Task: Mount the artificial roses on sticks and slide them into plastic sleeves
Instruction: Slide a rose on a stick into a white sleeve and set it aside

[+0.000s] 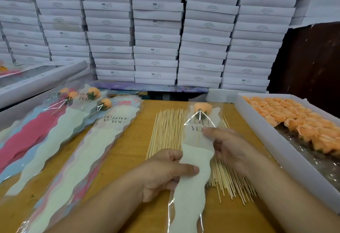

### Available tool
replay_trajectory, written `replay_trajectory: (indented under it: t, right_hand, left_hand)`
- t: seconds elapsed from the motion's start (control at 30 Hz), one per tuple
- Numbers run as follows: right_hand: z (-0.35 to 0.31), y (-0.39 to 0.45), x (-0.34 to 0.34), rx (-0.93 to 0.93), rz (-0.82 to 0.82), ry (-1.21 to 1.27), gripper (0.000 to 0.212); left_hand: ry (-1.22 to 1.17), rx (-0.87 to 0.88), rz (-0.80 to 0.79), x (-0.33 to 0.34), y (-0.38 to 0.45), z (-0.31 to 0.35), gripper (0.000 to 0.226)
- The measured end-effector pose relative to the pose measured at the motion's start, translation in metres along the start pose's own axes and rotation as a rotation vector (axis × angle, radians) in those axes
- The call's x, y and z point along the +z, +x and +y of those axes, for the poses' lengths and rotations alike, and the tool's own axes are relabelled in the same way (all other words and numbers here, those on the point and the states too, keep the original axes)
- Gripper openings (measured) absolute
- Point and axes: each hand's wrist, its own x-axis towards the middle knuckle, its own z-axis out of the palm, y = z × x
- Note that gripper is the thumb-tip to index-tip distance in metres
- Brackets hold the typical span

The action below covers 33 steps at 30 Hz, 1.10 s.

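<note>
Rose point(203, 107), peach, on its stick inside a plastic sleeve point(195, 168) at frame centre, bloom at the top end, "LOVE YOU" print below it. Left hand point(163, 174) grips the sleeve's white paper lining, thumb across the front, fingers curled behind. Right hand point(232, 150) pinches the sleeve's right edge higher up, fingertips on the clear film.

White tray point(257, 122) at right edge of frame: packed with peach rose heads point(301, 128) (rows, tight), crinkled film at its near end.

Wooden table point(128, 151) underneath. Loose bundle of bamboo sticks point(167, 131) lies fanned beneath the held sleeve. Centre-left: stack of empty sleeves point(79, 159) with white, pink and blue linings. Upper left of that stack: finished sleeved roses point(88, 98), several, overlapping. Long white box point(42, 78) at the far left, tilted. Background: wall of stacked white flat boxes point(156, 30), some marked SGS; dark brown panel point(309, 58) at upper right.
</note>
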Motion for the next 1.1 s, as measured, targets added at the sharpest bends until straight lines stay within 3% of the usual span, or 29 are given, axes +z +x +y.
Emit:
replay_trajectory:
  t: [0.17,0.43,0.73,1.1]
  right_hand:
    - [0.006,-0.010,0.007,0.031,-0.120,-0.084,0.028]
    - [0.008,-0.016,0.012,0.041,-0.194,-0.146,0.030]
    - [0.011,-0.016,0.012,0.115,-0.185,-0.087,0.032]
    - [0.010,-0.011,0.008,-0.033,-0.030,-0.017,0.020]
  left_hand:
    - [-0.079,0.086,0.121,0.002,-0.003,0.005,0.027]
    - [-0.095,0.130,0.129,0.004,-0.002,0.001,0.031]
    - [-0.114,0.121,0.099,0.005,-0.002,0.001,0.022]
    - [-0.076,0.058,0.033,0.006,0.000,-0.002,0.027]
